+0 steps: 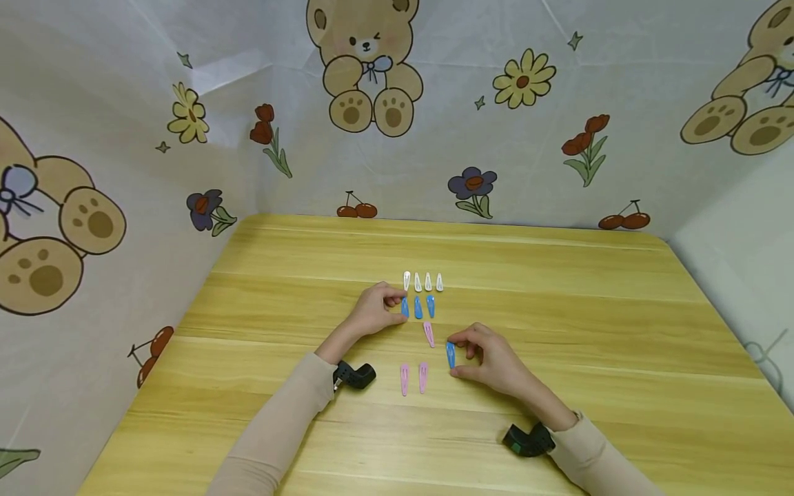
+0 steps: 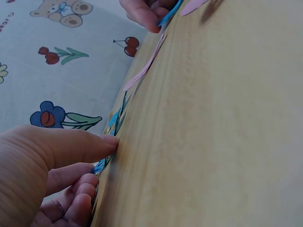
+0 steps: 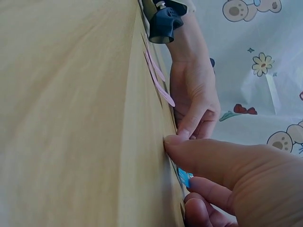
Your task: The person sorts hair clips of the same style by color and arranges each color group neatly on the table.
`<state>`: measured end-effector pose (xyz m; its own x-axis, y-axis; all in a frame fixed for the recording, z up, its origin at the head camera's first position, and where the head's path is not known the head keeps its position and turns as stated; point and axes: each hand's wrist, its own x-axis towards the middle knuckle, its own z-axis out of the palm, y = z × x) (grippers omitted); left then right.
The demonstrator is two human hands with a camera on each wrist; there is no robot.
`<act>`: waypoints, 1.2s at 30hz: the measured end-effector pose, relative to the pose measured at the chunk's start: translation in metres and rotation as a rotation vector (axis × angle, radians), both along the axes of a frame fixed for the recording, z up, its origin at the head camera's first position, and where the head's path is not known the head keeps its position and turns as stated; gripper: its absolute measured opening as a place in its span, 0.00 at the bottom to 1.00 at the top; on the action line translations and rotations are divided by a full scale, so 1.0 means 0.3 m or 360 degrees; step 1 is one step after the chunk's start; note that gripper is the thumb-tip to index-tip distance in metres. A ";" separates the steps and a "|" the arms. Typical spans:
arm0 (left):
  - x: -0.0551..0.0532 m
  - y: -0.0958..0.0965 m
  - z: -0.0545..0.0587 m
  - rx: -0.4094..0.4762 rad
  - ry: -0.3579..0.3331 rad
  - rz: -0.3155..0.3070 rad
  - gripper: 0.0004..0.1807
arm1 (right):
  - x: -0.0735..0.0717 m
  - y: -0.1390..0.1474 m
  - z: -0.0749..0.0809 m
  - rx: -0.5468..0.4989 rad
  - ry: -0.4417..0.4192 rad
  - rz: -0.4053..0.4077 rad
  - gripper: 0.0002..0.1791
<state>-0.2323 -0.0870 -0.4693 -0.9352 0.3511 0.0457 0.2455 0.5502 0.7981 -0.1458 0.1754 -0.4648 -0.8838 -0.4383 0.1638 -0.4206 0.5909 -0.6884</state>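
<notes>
My left hand [image 1: 375,310] pinches the leftmost blue snap hair clip [image 1: 405,308] by its ends, thumb at the near end. That clip lies in a row with two more blue clips, the middle one [image 1: 418,308] and the right one [image 1: 431,306]. Nearer to me and to the right, my right hand [image 1: 493,359] holds another blue hair clip [image 1: 451,355] between thumb and finger. A pink hair clip [image 1: 429,335] lies between the hands. Both wrist views show the thumbs close to the tabletop; the fingers partly hide the clips.
Beyond the blue row runs a row of several white hair clips [image 1: 428,282]. Two pink clips, one left [image 1: 404,379] and one right [image 1: 423,378], lie nearer to me on the wooden table [image 1: 589,303]. A printed cloth [image 1: 422,165] hangs behind the table.
</notes>
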 end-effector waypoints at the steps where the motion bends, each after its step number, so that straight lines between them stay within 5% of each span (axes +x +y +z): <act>1: 0.000 0.000 0.001 -0.0004 0.0001 -0.0001 0.26 | 0.000 0.000 0.002 -0.0006 -0.0006 0.0000 0.25; 10: 0.000 0.000 0.005 -0.0015 -0.0010 0.0007 0.26 | -0.009 0.008 0.060 -0.0169 -0.0284 -0.0058 0.25; 21: 0.005 0.001 0.005 -0.0020 0.0014 -0.0002 0.26 | -0.135 -0.020 0.139 -0.0277 -0.0240 -0.0155 0.26; 29: 0.008 0.006 0.007 -0.0011 -0.0027 -0.0003 0.27 | -0.217 -0.048 0.125 -0.0256 -0.0309 -0.0271 0.26; 36: 0.006 0.000 0.010 0.0003 -0.0028 0.0004 0.27 | -0.254 -0.047 0.086 -0.0284 -0.0357 -0.0231 0.26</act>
